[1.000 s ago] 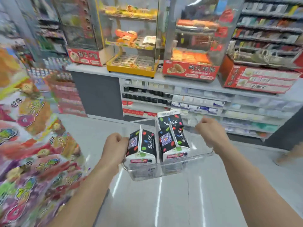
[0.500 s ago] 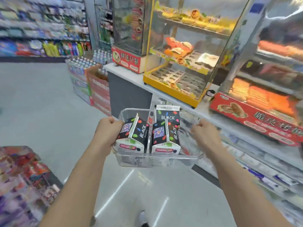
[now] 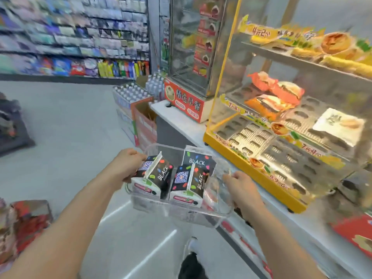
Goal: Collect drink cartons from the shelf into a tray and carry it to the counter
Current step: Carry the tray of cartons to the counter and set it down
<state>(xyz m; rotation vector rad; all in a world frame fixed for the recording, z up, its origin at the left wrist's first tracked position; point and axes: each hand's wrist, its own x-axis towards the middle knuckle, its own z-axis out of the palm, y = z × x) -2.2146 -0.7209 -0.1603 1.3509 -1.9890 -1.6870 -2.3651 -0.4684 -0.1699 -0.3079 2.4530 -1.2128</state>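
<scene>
Grey shop floor (image 3: 66,125) fills the left of my view, with blurred stocked shelves (image 3: 74,37) along the far wall and stacked cases of bottled water (image 3: 132,93) near the end of the white surface (image 3: 181,127) on the right. On that surface stand a yellow-framed glass food cabinet (image 3: 281,109) with wrapped buns and pastries on its racks, and behind it, near the far corner, a steel-framed cabinet (image 3: 193,63) with a red base.

I see the clear plastic tray (image 3: 187,213) held in the air over the floor, just beside the surface's front edge, not resting on it. My left hand (image 3: 128,166) grips the tray's left rim, fingers (image 3: 138,156) curled over it and pressed against the nearest carton. My right hand (image 3: 242,188) holds the right rim, fingers closed around the wall (seen partly through the clear plastic).

Inside the tray stand three black drink cartons marked BLACK: one (image 3: 155,176) at the left side, one (image 3: 189,182) in the middle near the front edge, one (image 3: 198,160) behind it against the far wall. The right part of the tray holds no carton.

At the bottom, a dark trouser leg and pale shoe (image 3: 191,244) show on the floor.
</scene>
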